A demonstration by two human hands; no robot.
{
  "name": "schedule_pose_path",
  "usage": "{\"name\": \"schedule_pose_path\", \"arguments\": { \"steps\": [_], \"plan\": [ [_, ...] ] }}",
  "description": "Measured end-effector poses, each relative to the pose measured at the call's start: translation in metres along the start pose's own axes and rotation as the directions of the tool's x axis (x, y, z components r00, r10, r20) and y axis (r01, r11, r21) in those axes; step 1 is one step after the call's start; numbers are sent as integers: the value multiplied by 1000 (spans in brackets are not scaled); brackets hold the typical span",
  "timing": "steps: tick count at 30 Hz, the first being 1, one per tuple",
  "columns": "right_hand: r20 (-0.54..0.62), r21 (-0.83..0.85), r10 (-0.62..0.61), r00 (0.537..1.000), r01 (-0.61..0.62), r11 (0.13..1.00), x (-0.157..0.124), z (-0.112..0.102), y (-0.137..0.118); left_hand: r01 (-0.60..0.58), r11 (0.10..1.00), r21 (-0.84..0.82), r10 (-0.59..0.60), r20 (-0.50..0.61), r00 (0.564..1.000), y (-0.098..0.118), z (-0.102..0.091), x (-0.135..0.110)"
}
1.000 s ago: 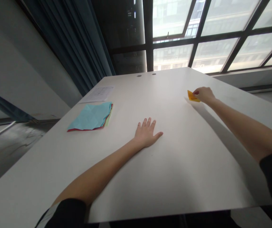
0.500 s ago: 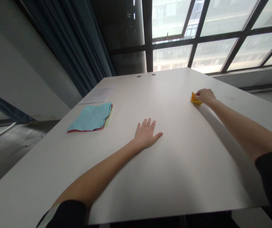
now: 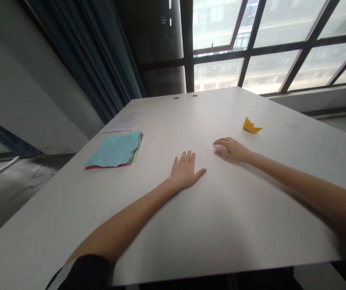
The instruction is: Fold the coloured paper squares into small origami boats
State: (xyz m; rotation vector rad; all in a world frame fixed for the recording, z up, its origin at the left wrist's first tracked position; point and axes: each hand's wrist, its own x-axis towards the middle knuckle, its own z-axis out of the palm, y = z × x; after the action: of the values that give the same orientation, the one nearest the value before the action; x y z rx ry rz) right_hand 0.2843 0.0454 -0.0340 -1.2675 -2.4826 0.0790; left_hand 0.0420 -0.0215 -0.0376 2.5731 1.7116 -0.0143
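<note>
A yellow folded paper boat (image 3: 252, 127) stands by itself on the right part of the white table (image 3: 209, 225). Nearer to me and left of the boat is my right hand (image 3: 232, 149), holding nothing, its thumb and fingers apart just over the tabletop. My left hand (image 3: 185, 172) lies flat, palm down, around the middle of the table with its fingers spread. To its left lies a stack of coloured paper sheets (image 3: 115, 148), light blue on top, with red and green edges showing beneath.
Behind the coloured stack, a white printed sheet (image 3: 126, 121) lies at the table's left edge. Two round inserts (image 3: 176, 98) sit near the far edge. A blue curtain (image 3: 100, 60) hangs to the left, and framed windows (image 3: 218, 74) rise beyond the table.
My right hand has let go of the yellow paper boat and moved left and nearer to me. The boat stays on the table. My left hand has not moved.
</note>
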Motion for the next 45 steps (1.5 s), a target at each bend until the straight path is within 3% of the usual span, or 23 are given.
{"name": "schedule_pose_path", "arguments": {
  "steps": [4, 12, 15, 17, 20, 23, 27, 29, 32, 39, 42, 45],
  "plan": [
    [33, 55, -74, 997, 72, 996, -16, 9, -17, -2, 1000, 4, 2, 10, 1000, 2, -2, -2],
    [-1, 90, -53, 999, 53, 995, -23, 13, -25, -6, 1000, 2, 6, 1, 1000, 3, -1, -2],
    [-31, 110, -8, 999, 11, 994, -16, 3, -19, -7, 1000, -6, 7, -4, 1000, 1, 0, -2],
    [-92, 80, 87, 992, -80, 994, -6, -13, -2, -8, 1000, -7, 8, -10, 1000, 0, 0, -2],
    [-210, -36, 339, 917, -354, 935, 13, -43, 45, -5, 1000, -6, 5, -14, 1000, 0, 0, -2],
    [-193, -196, 537, 821, -569, 799, 26, -68, 102, -5, 1000, -9, 4, -10, 1000, 0, -1, -1],
    [-104, -286, 728, 677, -722, 631, 28, -74, 156, -7, 1000, -5, 7, -22, 1000, 1, 0, 1],
    [-78, -286, 755, 651, -740, 608, 27, -70, 169, -6, 1000, -3, 6, -23, 1000, 1, 1, 3],
    [-8, -291, 740, 672, -710, 642, 28, -66, 177, 0, 1000, -5, 0, -23, 1000, 1, 2, 4],
    [213, -299, 552, 806, -485, 822, 39, -64, 176, -1, 1000, -13, 1, -12, 1000, 2, 0, 5],
    [245, -351, 514, 822, -419, 837, 42, -58, 178, 1, 1000, -6, -1, -9, 1000, 3, 0, 5],
    [260, -376, 530, 807, -421, 825, 42, -53, 182, 2, 1000, -3, -2, -2, 1000, 3, 0, 6]
  ]
}}
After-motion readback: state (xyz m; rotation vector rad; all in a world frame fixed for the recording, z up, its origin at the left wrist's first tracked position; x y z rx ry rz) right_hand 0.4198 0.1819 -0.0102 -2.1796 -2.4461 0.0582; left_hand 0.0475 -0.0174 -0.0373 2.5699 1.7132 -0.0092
